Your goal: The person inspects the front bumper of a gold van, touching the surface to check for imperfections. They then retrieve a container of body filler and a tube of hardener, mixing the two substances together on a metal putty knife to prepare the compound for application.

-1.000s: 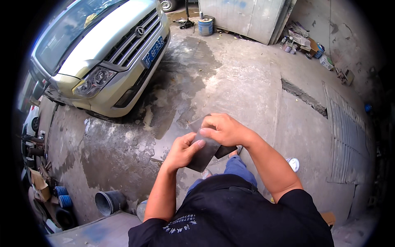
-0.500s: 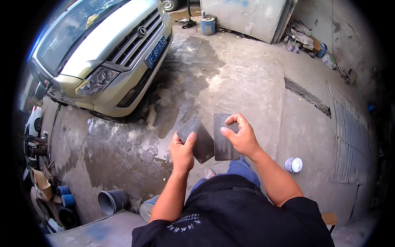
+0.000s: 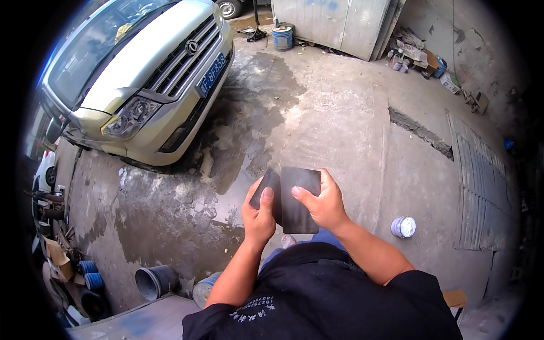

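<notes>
A dark grey sheet (image 3: 270, 180) that looks like sandpaper is in my left hand (image 3: 259, 218). It is tilted, and my thumb presses on its face. My right hand (image 3: 328, 208) grips a second dark grey sheet (image 3: 297, 214), held flatter and upright, with the thumb on top and the fingers behind its right edge. The two sheets meet or overlap along their inner edges in front of my waist. Part of the left sheet lies hidden behind the left thumb and the right sheet.
A pale van (image 3: 147, 85) stands at the upper left on wet concrete. A small white can (image 3: 403, 226) sits on the right, near a metal floor grate (image 3: 484, 192) and a broken slot (image 3: 419, 131). A dark bucket (image 3: 156, 281) lies at lower left. Clutter lines the far right wall.
My hands have drawn together, so the gap between the sheets has closed. The left sheet is now tilted more steeply, and the right one has moved left and slightly nearer to me.
</notes>
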The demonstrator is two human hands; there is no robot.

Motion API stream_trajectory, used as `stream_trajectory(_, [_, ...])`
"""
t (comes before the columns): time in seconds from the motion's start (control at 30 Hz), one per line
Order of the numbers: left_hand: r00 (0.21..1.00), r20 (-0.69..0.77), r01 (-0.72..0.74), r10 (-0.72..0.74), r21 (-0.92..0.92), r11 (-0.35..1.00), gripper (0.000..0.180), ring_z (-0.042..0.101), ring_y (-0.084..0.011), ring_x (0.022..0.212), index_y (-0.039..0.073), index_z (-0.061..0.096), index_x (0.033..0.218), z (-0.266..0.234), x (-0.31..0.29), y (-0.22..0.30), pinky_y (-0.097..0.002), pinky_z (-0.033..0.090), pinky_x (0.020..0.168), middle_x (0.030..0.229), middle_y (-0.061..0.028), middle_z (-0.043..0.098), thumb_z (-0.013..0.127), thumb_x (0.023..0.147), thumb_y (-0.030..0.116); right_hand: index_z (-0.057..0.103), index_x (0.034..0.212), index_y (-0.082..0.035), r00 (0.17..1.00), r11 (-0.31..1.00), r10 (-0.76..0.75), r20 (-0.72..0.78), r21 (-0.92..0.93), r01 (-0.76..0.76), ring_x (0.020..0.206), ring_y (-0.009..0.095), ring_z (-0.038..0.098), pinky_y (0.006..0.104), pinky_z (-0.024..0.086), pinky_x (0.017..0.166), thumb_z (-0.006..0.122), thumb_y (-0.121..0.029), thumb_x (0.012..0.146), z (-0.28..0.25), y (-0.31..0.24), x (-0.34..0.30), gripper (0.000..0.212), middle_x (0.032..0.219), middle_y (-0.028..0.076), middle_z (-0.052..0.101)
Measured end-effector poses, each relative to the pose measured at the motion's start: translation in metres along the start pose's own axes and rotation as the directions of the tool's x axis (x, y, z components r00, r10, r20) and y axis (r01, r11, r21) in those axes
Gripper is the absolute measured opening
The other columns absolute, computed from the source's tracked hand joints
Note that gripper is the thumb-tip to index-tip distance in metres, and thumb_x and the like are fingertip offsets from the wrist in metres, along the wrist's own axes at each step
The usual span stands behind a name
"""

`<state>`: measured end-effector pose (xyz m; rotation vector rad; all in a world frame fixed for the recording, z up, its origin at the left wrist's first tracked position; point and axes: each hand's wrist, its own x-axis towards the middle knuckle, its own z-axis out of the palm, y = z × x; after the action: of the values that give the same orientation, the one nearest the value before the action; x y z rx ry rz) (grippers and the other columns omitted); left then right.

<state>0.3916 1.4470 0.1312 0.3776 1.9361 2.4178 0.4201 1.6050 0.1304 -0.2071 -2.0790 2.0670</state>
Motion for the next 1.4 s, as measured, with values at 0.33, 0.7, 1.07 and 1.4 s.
stream_trajectory(0.33, [0.923,0.19,-0.385,0.335,0.429,0.817,0.034,0.061,-0.0235,0.107,-0.006,0.051,0.127,-0.008,0.007,0.007,-0.032,0.046,0.093,0.117,-0.0178,0.062,0.052,0.095,0.006,0.042,0.111,0.003,0.961,0.952,-0.272,-0.058,-0.163,0.259,0.07,0.027,0.065,0.0371,0.05,0.062,0.061,-0.015,0.089,0.024,-0.021,-0.009,0.034,0.08,0.019,0.064])
stream_trajectory(0.7, [0.95,0.239,-0.296,0.203,0.476,0.828,0.035,0.066,-0.0311,0.1,-0.003,0.052,0.127,-0.012,0.002,0.016,-0.0341,0.051,0.085,0.111,-0.0214,0.065,0.054,0.093,0.007,0.042,0.111,0.003,0.941,0.927,-0.339,-0.01,-0.172,0.332,0.065,0.025,0.064,0.0355,0.049,0.058,0.06,-0.014,0.089,0.02,-0.04,0.01,0.033,0.077,0.018,0.063])
stream_trajectory(1.07, [0.922,0.224,-0.386,0.315,0.487,0.783,0.032,0.068,-0.0255,0.089,-0.004,0.053,0.123,-0.006,0.008,0.021,-0.0318,0.05,0.079,0.1,-0.0184,0.068,0.052,0.095,0.01,0.041,0.112,0.002,0.926,0.91,-0.378,-0.008,-0.185,0.37,0.064,0.028,0.064,0.0368,0.049,0.058,0.058,-0.014,0.09,0.024,-0.034,-0.005,0.032,0.075,0.019,0.062])
stream_trajectory(1.4, [0.955,0.147,-0.296,0.257,0.419,0.858,0.034,0.066,-0.0281,0.098,-0.003,0.052,0.126,-0.002,0.009,0.024,-0.0337,0.05,0.083,0.108,-0.0191,0.066,0.051,0.097,0.015,0.04,0.111,0.002,0.945,0.929,-0.325,0.035,-0.178,0.325,0.063,0.028,0.064,0.0372,0.048,0.057,0.058,-0.012,0.09,0.013,-0.029,-0.009,0.031,0.074,0.019,0.061])
